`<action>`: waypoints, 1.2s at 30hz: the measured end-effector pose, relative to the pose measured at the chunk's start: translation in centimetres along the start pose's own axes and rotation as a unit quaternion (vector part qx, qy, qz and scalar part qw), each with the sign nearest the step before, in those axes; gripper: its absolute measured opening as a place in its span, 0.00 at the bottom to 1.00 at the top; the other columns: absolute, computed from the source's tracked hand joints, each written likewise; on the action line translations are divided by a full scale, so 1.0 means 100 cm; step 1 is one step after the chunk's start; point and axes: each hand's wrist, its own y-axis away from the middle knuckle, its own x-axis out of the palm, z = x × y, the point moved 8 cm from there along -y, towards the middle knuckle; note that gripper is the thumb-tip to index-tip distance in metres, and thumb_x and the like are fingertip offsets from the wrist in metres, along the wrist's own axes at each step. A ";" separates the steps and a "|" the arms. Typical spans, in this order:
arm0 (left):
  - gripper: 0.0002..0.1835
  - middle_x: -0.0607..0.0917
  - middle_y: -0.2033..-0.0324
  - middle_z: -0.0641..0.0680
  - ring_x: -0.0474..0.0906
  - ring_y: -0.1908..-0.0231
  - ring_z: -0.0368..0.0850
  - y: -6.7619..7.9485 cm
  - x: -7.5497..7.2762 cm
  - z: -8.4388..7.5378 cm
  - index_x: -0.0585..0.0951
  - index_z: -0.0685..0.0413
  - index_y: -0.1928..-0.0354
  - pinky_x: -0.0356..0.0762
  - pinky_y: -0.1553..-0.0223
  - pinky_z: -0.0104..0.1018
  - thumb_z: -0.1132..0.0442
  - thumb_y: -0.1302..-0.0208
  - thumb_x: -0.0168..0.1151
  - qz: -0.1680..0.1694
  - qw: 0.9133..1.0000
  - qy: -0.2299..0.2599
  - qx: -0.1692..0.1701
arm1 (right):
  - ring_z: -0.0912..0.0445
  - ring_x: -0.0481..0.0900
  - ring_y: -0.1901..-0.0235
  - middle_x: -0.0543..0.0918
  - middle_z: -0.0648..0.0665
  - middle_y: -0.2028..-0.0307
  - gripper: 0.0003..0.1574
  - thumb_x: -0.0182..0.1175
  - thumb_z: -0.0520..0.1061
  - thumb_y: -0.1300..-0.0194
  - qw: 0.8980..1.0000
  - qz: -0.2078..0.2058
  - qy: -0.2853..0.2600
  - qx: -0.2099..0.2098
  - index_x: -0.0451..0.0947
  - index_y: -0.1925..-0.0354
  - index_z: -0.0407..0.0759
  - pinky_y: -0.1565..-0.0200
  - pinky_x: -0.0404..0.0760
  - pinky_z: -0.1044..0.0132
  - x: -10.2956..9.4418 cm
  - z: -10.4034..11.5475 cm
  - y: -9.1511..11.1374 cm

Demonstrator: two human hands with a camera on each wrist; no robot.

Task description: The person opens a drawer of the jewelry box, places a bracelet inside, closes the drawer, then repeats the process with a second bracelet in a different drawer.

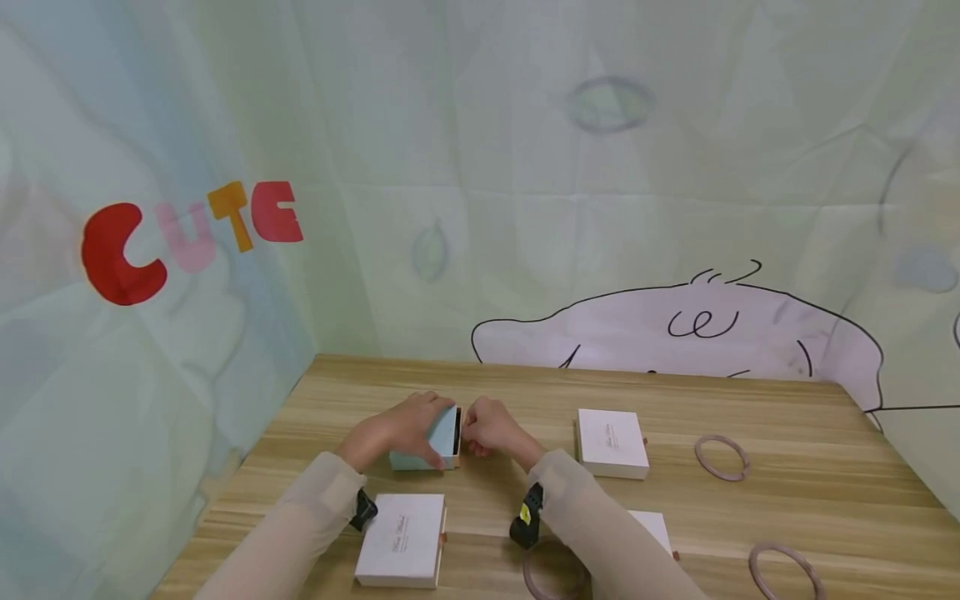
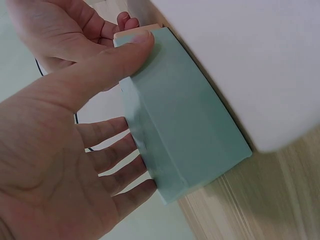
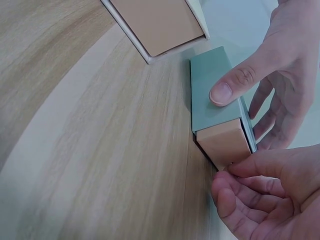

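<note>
A pale teal drawer box [image 1: 442, 429] lies on the wooden table, its tan inner drawer [image 3: 225, 142] poking slightly out of the right end. My left hand [image 1: 408, 425] grips the teal sleeve, thumb on the near side and fingers along the far side, as the left wrist view also shows. At the drawer's end is my right hand [image 1: 491, 427]. Its thumb and curled fingers pinch at the lower edge of the drawer front in the right wrist view. Whatever small part sits between those fingertips is hidden.
A white box [image 1: 401, 537] stands close in front of the teal one. Another white box [image 1: 611, 442] lies to the right, and a third white box [image 1: 651, 529] is partly behind my right sleeve. Several pinkish rings, including one ring [image 1: 723, 478], lie on the right side.
</note>
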 end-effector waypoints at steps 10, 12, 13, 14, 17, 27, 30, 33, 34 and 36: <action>0.50 0.73 0.42 0.61 0.69 0.48 0.54 0.000 0.000 0.001 0.67 0.65 0.32 0.72 0.50 0.50 0.52 0.54 0.82 0.005 1.000 -0.006 0.001 | 0.58 0.72 0.90 0.77 0.42 0.88 0.14 0.58 0.27 0.39 1.000 0.000 -0.010 -0.004 0.77 0.81 0.29 0.84 0.75 0.68 0.002 0.002 0.000; 0.50 0.73 0.42 0.61 0.69 0.49 0.55 0.000 0.000 0.001 0.67 0.66 0.32 0.72 0.50 0.50 0.52 0.54 0.82 0.005 1.000 -0.008 0.001 | 0.58 0.72 0.90 0.78 0.40 0.87 0.13 0.58 0.27 0.39 1.000 -0.001 -0.013 -0.004 0.78 0.81 0.28 0.84 0.76 0.67 0.003 0.003 -0.001; 0.50 0.73 0.42 0.62 0.69 0.48 0.55 0.000 0.000 0.001 0.67 0.66 0.32 0.72 0.49 0.50 0.52 0.54 0.82 0.006 1.000 -0.007 0.001 | 0.58 0.72 0.90 0.79 0.38 0.87 0.12 0.58 0.27 0.40 1.000 -0.001 -0.015 -0.003 0.78 0.80 0.28 0.84 0.76 0.67 0.003 0.003 -0.001; 0.50 0.73 0.42 0.62 0.69 0.48 0.55 0.000 0.000 0.001 0.67 0.66 0.32 0.72 0.49 0.50 0.52 0.54 0.83 0.005 1.000 -0.006 0.001 | 0.58 0.72 0.90 0.79 0.37 0.86 0.12 0.58 0.27 0.40 1.000 -0.001 -0.017 -0.003 0.78 0.80 0.27 0.84 0.76 0.66 0.003 0.003 -0.001; 0.51 0.74 0.42 0.62 0.69 0.48 0.55 0.001 0.000 0.001 0.67 0.67 0.32 0.72 0.49 0.51 0.53 0.55 0.83 0.002 1.000 -0.004 0.003 | 0.58 0.72 0.90 0.79 0.36 0.86 0.12 0.57 0.26 0.40 1.000 0.001 -0.021 0.000 0.78 0.79 0.26 0.84 0.77 0.66 0.004 0.003 -0.002; 0.50 0.74 0.42 0.63 0.69 0.48 0.56 0.001 -0.001 -0.001 0.67 0.68 0.32 0.72 0.49 0.51 0.53 0.54 0.82 0.005 1.000 -0.004 0.005 | 0.58 0.71 0.90 0.77 0.41 0.88 0.14 0.56 0.26 0.40 1.000 0.004 -0.024 -0.004 0.77 0.82 0.28 0.84 0.75 0.68 0.005 0.004 -0.003; 0.50 0.74 0.42 0.63 0.69 0.47 0.56 0.001 -0.001 -0.001 0.67 0.68 0.32 0.72 0.48 0.51 0.53 0.53 0.82 0.005 1.000 -0.005 0.004 | 0.58 0.72 0.90 0.78 0.39 0.87 0.13 0.56 0.25 0.40 1.000 0.004 -0.023 -0.003 0.78 0.81 0.28 0.84 0.76 0.67 0.005 0.005 -0.003; 0.50 0.73 0.41 0.62 0.69 0.47 0.55 0.001 0.000 0.000 0.67 0.66 0.32 0.72 0.48 0.50 0.53 0.53 0.82 0.006 1.000 -0.005 -0.002 | 0.58 0.72 0.90 0.78 0.40 0.87 0.13 0.57 0.25 0.40 1.000 0.001 -0.020 0.000 0.78 0.81 0.28 0.84 0.75 0.67 0.005 0.005 -0.002; 0.50 0.73 0.41 0.62 0.69 0.47 0.55 0.001 0.000 0.000 0.67 0.66 0.31 0.72 0.48 0.50 0.53 0.53 0.82 0.007 1.000 -0.005 -0.004 | 0.58 0.72 0.90 0.77 0.41 0.88 0.14 0.57 0.25 0.40 1.000 0.001 -0.019 0.002 0.78 0.81 0.28 0.84 0.75 0.68 0.005 0.005 -0.002; 0.50 0.73 0.41 0.61 0.68 0.47 0.55 0.001 0.001 0.001 0.67 0.66 0.31 0.72 0.48 0.50 0.53 0.52 0.82 0.008 1.000 -0.005 -0.007 | 0.58 0.72 0.90 0.76 0.43 0.88 0.14 0.57 0.25 0.40 1.000 0.001 -0.018 0.005 0.78 0.82 0.28 0.85 0.74 0.68 0.006 0.003 -0.003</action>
